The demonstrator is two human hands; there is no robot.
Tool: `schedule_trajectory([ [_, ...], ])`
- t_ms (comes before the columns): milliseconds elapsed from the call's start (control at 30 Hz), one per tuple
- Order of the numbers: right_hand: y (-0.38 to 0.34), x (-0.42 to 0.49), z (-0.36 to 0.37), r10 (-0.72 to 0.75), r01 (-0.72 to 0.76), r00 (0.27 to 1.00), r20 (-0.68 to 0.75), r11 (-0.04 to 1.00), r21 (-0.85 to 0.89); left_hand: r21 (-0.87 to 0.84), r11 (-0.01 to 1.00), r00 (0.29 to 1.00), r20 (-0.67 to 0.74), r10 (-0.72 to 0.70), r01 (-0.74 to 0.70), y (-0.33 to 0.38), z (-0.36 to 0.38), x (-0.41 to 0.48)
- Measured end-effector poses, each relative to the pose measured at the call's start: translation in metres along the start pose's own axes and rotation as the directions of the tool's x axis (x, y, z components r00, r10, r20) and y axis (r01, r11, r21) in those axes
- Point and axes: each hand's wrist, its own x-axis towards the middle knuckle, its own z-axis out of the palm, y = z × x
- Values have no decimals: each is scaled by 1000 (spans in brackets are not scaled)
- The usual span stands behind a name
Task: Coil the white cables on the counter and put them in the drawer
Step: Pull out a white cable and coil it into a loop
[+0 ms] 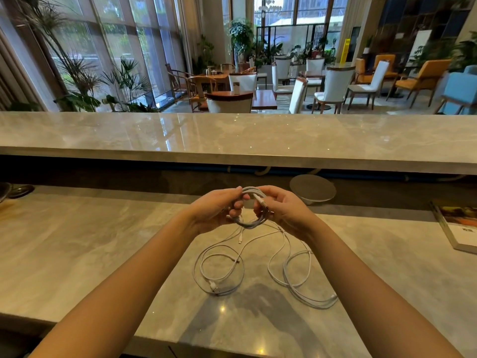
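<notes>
A small coil of white cable [251, 223] hangs above the marble counter [103, 244], held between both hands. My left hand [218, 206] grips the coil's left side. My right hand [282, 206] pinches the right side, with a plug end under its thumb. A short tail with a connector dangles below the coil. Two more white cables lie loose on the counter: one in loops at the left [219, 272], one in longer loops at the right [299, 277]. No drawer is in view.
A raised marble bar top [232, 135] runs across behind the counter. A round grey disc [312, 188] leans under it to the right. A book [459, 228] lies at the counter's right edge. Dark objects [15, 191] sit far left.
</notes>
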Motion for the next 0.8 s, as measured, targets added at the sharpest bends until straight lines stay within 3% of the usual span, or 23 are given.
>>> schedule_trajectory([
  [167, 7, -2, 7, -111, 84, 991, -73, 950, -302, -311, 950, 997, -76, -32, 6, -18, 4, 3],
  [300, 12, -3, 10, -200, 120, 963, -181, 918, -377, -485, 873, 989, -92, -117, 59, -24, 11, 4],
  [467, 24, 1, 5, -118, 6, 931, -346, 951, -308, -280, 960, 979, -189, -81, 26, -31, 17, 8],
  [600, 37, 4, 6, -66, -48, 920, -385, 959, -280, -71, 997, 961, -277, -18, -1, -42, 17, 10],
  [800, 62, 20, 16, 61, -147, 925, -376, 968, -205, 65, 998, 936, -351, 19, 4, -59, 1, 2],
])
